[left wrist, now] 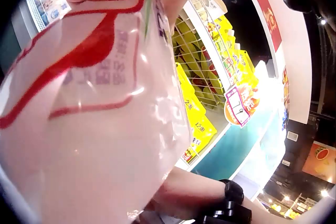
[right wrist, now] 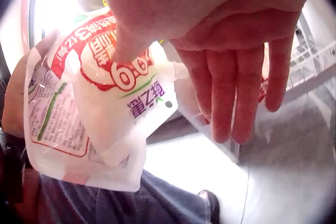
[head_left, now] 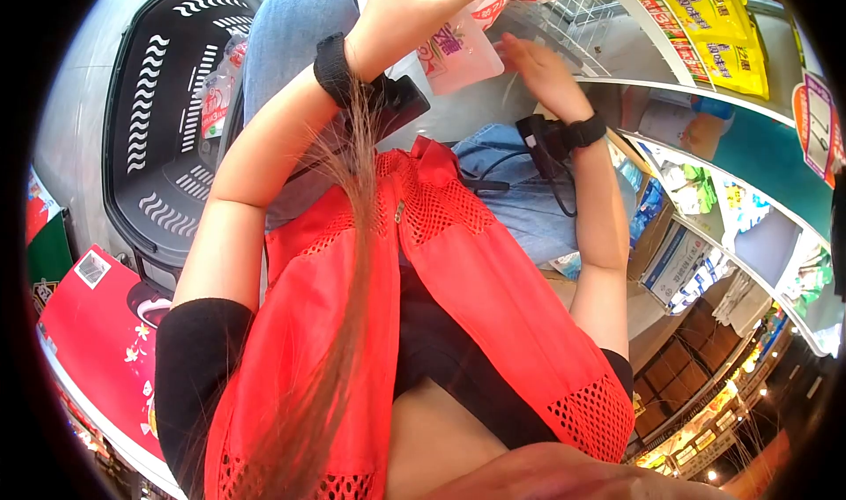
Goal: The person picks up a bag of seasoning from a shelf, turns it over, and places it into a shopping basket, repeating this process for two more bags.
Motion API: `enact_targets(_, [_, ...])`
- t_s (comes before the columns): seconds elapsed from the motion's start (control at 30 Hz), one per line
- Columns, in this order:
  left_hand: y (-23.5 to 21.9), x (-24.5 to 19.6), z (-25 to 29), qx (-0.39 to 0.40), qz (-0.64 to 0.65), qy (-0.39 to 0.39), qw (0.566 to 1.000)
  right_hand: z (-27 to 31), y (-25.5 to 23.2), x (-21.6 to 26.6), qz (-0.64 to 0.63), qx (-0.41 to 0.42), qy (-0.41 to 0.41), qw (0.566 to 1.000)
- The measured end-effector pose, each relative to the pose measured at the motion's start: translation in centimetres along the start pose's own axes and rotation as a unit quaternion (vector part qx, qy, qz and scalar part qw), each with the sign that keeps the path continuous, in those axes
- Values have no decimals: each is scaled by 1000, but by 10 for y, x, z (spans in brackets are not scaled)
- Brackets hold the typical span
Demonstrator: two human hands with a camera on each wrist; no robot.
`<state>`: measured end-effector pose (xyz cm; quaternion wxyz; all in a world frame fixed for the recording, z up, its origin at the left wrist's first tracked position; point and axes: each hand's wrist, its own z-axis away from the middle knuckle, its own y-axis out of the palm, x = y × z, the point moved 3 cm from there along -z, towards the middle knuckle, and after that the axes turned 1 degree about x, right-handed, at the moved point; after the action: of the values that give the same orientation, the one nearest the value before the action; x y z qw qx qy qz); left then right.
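Observation:
In the head view my left hand (head_left: 407, 14) grips white plastic pouches (head_left: 463, 58) with red and purple print, its thumb lying along the upper edge. The right wrist view has two such pouches overlapping, the front pouch (right wrist: 118, 121) over a rear pouch (right wrist: 58, 129) with small text. Beside them is my right hand (head_left: 548, 77), its fingers (right wrist: 220, 87) straight and its thumb overlapping the front pouch in the right wrist view. A pouch (left wrist: 94, 150) fills much of the left wrist view, partly covering the left hand.
A black shopping basket (head_left: 159, 103) holding a clear-and-red packet (head_left: 214, 103) stands at left. Wire racks (head_left: 590, 42) and shelves with yellow packets (head_left: 718, 33) are at right. A cardboard box (head_left: 679, 266) sits on the lower right; a red panel (head_left: 106, 341) is at lower left.

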<state>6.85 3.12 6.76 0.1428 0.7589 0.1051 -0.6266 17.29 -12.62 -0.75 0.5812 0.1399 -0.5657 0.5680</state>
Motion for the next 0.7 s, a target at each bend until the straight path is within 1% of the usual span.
enact_targets(0.03, [0, -1, 1, 0, 1, 1, 1000, -2, 10, 0, -88, 21, 5, 996])
enact_targets(0.07, [2, -1, 2, 10, 32, -19, 999, -3, 14, 2, -87, 21, 5, 996])
enact_targets(0.1, [3, -2, 3, 21, 62, -39, 997, -1, 19, 12, -145, 35, 17, 989])
enact_targets(0.13, [4, 0, 2, 20, 63, -38, 997, 1, 23, 19, -204, 49, 29, 977])
enact_targets(0.17, [6, 1, 2, 34, 90, -13, 995, 1, 27, 24, -203, 49, 29, 978])
enact_targets(0.2, [8, -3, 1, 47, 117, 13, 992, 2, 30, 29, -246, 61, 25, 967])
enact_targets(0.23, [7, -7, 1, 46, 117, 14, 992, 2, 32, 32, -288, 73, 22, 955])
enact_targets(0.27, [5, -11, 2, 34, 59, -6, 998, -2, 34, 26, -287, 74, 21, 955])
enact_targets(0.3, [3, -14, 2, 22, 1, -27, 999, -9, 38, 16, -352, 96, 6, 931])
enact_targets(0.33, [2, -13, 2, 21, 0, -26, 999, -15, 40, 10, -415, 118, -8, 902])
enact_targets(0.37, [-1, -11, 1, 7, -67, -1, 998, -19, 39, 3, -414, 119, -8, 902])
enact_targets(0.4, [-2, -9, 1, -7, -133, 24, 991, -20, 34, -1, -453, 113, -6, 884])
enact_targets(0.43, [-2, -7, 0, -9, -132, 24, 991, -20, 28, -5, -490, 106, -4, 865])
enact_targets(0.47, [-2, -5, 0, -17, -152, 41, 987, -21, 22, -9, -489, 107, -2, 866])
enact_targets(0.5, [-2, -5, 0, -25, -173, 57, 983, -23, 14, -10, -484, 74, -17, 872])
enact_targets(0.53, [-2, -5, 0, -27, -173, 57, 983, -24, 5, -12, -479, 41, -33, 876])
enact_targets(0.6, [-1, -5, 0, -16, -193, 71, 979, -21, -15, -12, -487, 44, -39, 872])
enact_targets(0.63, [-2, -6, -1, 0, -224, 66, 972, -20, -29, -7, -417, 1, -28, 909])
enact_targets(0.67, [-2, -7, 0, -1, -223, 67, 973, -17, -44, -6, -343, -41, -16, 938])
enact_targets(0.7, [-1, -7, 1, 3, -234, 65, 970, -18, -61, -18, -342, -39, -16, 939])
